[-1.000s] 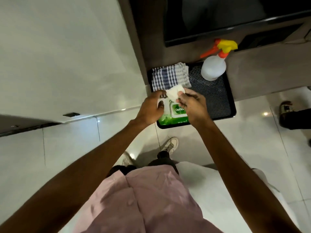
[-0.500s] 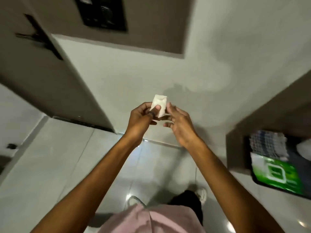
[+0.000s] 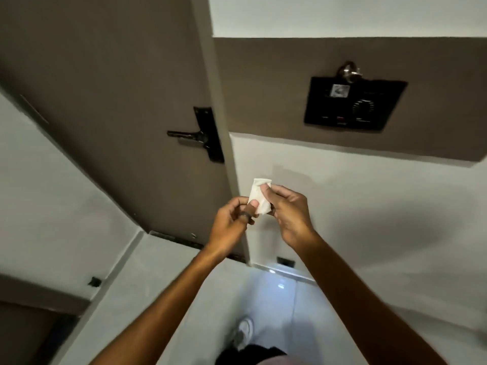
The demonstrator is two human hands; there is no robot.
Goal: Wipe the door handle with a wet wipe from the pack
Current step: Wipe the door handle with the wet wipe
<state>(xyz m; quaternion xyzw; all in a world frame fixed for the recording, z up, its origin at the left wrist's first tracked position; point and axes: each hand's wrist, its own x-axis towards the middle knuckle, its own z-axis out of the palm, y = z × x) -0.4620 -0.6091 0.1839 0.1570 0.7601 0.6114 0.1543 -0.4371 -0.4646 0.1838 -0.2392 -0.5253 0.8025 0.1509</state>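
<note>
Here, a folded wet wipe (image 3: 259, 197) is pinched between both hands, below and right of the door handle (image 3: 187, 134).

The left hand (image 3: 232, 219) nips its lower edge with thumb and fingers; the right hand (image 3: 288, 212) curls closed over its side. Still wadded small, the soft white wipe might, I judge, skim only part of the slim, hard black lever on its flat dark plate, or slip loose while being unfolded.

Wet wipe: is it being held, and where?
Yes, the folded wet wipe is pinched by both hands: left hand at its lower edge, right hand along its right side.
</note>
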